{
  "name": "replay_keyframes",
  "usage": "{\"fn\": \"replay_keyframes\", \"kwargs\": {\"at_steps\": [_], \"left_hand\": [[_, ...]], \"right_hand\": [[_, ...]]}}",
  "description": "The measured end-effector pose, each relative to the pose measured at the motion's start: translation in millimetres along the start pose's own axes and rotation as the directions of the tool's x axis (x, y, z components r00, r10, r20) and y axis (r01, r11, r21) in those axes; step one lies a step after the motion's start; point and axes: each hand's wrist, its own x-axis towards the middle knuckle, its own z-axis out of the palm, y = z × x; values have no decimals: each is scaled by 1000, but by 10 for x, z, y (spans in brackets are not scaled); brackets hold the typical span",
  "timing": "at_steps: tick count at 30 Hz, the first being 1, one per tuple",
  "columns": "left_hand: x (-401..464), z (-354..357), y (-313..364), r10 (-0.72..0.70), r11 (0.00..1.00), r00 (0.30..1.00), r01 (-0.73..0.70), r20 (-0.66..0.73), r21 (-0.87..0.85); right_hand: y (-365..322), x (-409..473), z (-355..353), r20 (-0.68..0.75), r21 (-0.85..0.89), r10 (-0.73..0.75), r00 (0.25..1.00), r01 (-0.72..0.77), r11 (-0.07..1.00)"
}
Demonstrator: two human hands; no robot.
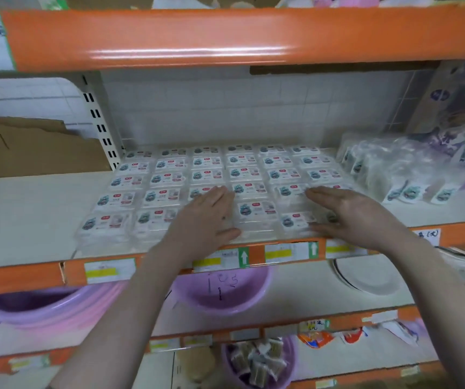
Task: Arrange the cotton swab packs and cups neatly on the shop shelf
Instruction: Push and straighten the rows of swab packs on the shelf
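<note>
Cotton swab packs (166,179) mostly gridded flat on the shelf (23,217); front row being squared. Left hand (207,213) and right hand (357,213) flat, fingers straight, pressing front packs. Wrapped bundles (394,167) at right, possibly cups, still unsorted.

Left arm: I saw my bare forearm run up from the lower left, wrist straight.
Left hand (207,213): it lay palm down, fingers straight and close together, thumb spread toward the right; its grip held nothing.
Right arm: my forearm came up from the lower right corner, angled inward.
Right hand (349,211): it was flat, tilted slightly on edge, fingers straight and pointing left, thumb low; nothing was pinched in it.
Spacing: I had the two hands side by side, apart.
</note>
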Motion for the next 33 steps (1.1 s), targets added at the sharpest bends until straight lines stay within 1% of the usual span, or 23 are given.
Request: {"fn": "replay_keyframes", "kwargs": {"at_steps": [3,5,7,9,11,15,18,22,27,30,33], "left_hand": [[79,3,190,-79,997,997,79,6,-16],[126,11,262,-93,996,996,93,8,-14],[154,34,293,-120,993,992,120,43,2],[160,49,318,-149,989,987,148,61,7],[157,38,329,-161,987,986,161,50,0],[161,41,311,-155,988,984,152,88,39],[173,40,301,-139,990,987,135,83,51],[194,46,284,-130,990,990,126,63,59],[224,58,264,-132,989,987,125,95,78],[230,25,322,-148,988,982,142,114,59],[273,17,393,-136,990,986,133,97,36]], "right_hand": [[191,75,75,39,2,-90,995,90,996],[261,131,84,33,5,-136,990,136,991],[263,175,53,16,-7,-201,979,201,979],[269,208,41,79,-5,-221,972,222,975],[292,243,31,144,-6,-211,967,214,977],[301,247,13,178,-14,-213,961,219,976],[260,262,12,159,-36,-204,966,213,977],[256,304,23,120,-20,-205,971,209,978],[282,279,31,125,2,-203,971,204,979],[383,193,-6,100,57,-172,980,167,984],[563,67,-87,98,41,-125,987,122,992]]}}
